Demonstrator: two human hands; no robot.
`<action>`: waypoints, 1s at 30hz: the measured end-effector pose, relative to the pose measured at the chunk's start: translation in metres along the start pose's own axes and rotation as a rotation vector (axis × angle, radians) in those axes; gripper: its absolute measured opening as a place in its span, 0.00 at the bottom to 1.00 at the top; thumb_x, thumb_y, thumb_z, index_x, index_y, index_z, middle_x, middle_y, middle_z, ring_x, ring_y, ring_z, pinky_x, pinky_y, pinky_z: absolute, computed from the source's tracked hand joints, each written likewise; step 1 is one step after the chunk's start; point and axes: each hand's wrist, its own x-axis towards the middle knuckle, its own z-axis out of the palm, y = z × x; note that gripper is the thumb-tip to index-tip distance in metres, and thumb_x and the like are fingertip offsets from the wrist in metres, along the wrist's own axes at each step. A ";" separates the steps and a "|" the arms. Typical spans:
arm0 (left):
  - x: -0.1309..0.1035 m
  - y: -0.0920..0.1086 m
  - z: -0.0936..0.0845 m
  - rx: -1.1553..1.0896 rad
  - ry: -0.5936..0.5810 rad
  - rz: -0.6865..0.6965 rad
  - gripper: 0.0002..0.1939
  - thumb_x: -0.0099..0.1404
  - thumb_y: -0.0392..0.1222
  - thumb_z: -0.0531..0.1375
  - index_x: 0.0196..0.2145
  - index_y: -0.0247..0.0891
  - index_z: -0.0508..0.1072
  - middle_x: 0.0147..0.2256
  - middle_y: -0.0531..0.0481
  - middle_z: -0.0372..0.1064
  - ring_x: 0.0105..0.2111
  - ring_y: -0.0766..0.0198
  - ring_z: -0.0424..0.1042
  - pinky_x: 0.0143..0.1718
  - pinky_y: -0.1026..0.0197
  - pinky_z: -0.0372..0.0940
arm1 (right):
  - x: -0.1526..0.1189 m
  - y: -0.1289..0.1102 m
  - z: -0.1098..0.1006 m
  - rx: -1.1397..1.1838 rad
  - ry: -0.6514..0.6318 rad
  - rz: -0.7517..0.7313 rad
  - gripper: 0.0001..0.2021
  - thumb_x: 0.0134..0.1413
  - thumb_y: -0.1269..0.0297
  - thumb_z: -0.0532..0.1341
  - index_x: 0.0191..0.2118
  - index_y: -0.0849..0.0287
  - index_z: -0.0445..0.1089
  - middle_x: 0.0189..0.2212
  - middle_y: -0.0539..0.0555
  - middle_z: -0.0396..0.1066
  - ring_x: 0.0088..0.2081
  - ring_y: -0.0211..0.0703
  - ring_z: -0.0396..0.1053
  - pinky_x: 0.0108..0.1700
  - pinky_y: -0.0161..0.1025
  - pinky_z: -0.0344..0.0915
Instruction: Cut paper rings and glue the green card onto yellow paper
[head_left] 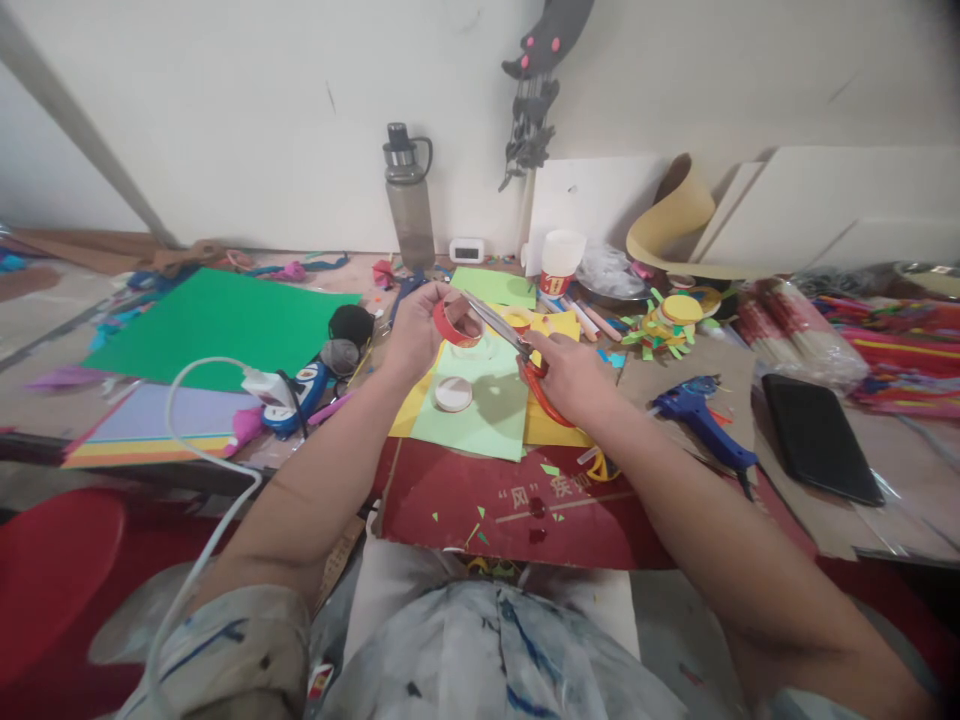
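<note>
My left hand (418,330) grips a red paper-cup ring (457,325), a short band with a pale inside, held above the papers. In my right hand (564,372) are orange-handled scissors (538,392), their blades pointing up and left to the rim of the ring. Whether the blades touch the ring I cannot tell. Below both hands lies a light green sheet (495,420) on top of yellow paper (555,430). A small round white disc (453,394), like a cup's bottom, rests on the green sheet.
A blue glue gun (705,425) and a black phone (821,438) lie at right. Behind stand a water bottle (409,205) and a paper cup (561,265). Green card (225,325) and a power strip (296,398) with a white cable are at left. Red cardboard (450,500) forms the near edge.
</note>
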 end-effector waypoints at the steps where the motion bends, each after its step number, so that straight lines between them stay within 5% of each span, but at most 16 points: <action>1: 0.001 0.000 0.000 0.002 0.000 -0.011 0.19 0.60 0.51 0.72 0.27 0.39 0.68 0.22 0.54 0.72 0.20 0.68 0.72 0.25 0.64 0.67 | 0.000 0.000 0.000 0.001 0.000 -0.005 0.22 0.66 0.61 0.55 0.63 0.56 0.70 0.46 0.62 0.76 0.44 0.55 0.73 0.37 0.41 0.58; 11: 0.004 0.001 -0.003 -0.011 -0.010 -0.133 0.20 0.57 0.50 0.74 0.27 0.37 0.68 0.22 0.55 0.70 0.20 0.70 0.72 0.24 0.67 0.66 | 0.001 0.000 -0.002 -0.009 -0.013 -0.037 0.21 0.66 0.64 0.53 0.60 0.59 0.72 0.44 0.63 0.78 0.45 0.55 0.74 0.41 0.42 0.62; 19: 0.010 -0.001 -0.007 -0.051 0.089 0.007 0.19 0.55 0.48 0.75 0.27 0.37 0.69 0.22 0.55 0.70 0.21 0.71 0.71 0.24 0.67 0.65 | 0.002 0.003 0.003 0.063 -0.001 -0.043 0.18 0.69 0.59 0.52 0.56 0.58 0.73 0.44 0.62 0.78 0.44 0.53 0.74 0.40 0.41 0.61; 30: 0.000 -0.001 0.000 -0.022 -0.039 -0.075 0.20 0.56 0.48 0.74 0.26 0.37 0.67 0.21 0.54 0.71 0.23 0.68 0.73 0.28 0.64 0.67 | 0.001 0.001 -0.001 0.015 -0.013 -0.017 0.20 0.67 0.61 0.53 0.61 0.56 0.70 0.46 0.62 0.76 0.42 0.54 0.72 0.37 0.41 0.58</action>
